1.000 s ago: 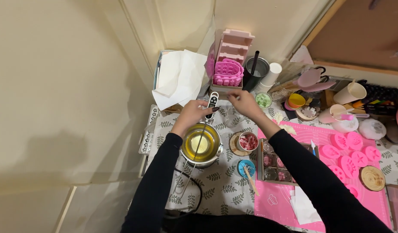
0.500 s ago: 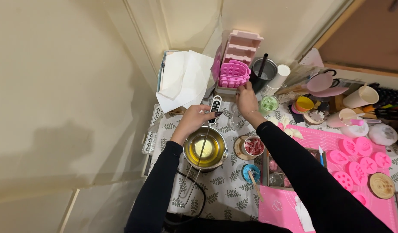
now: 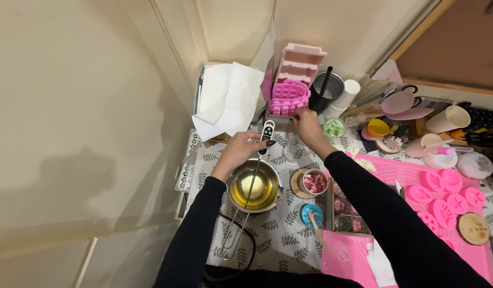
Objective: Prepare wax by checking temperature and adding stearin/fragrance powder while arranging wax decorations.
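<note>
Left hand (image 3: 237, 151) grips thermometer (image 3: 264, 133); probe slants down into pot (image 3: 253, 189).

One head-worn camera looks steeply down from above the person's shoulders onto the worktop (image 3: 289, 234), facing the wall corner beyond it. Both black sleeves run up from the lower edge to the left hand (image 3: 237, 150) and right hand (image 3: 307, 124) near mid-frame, at arm's length. Bare wall fills the frame left of the fingers; the cluttered worktop spreads right of them
</note>
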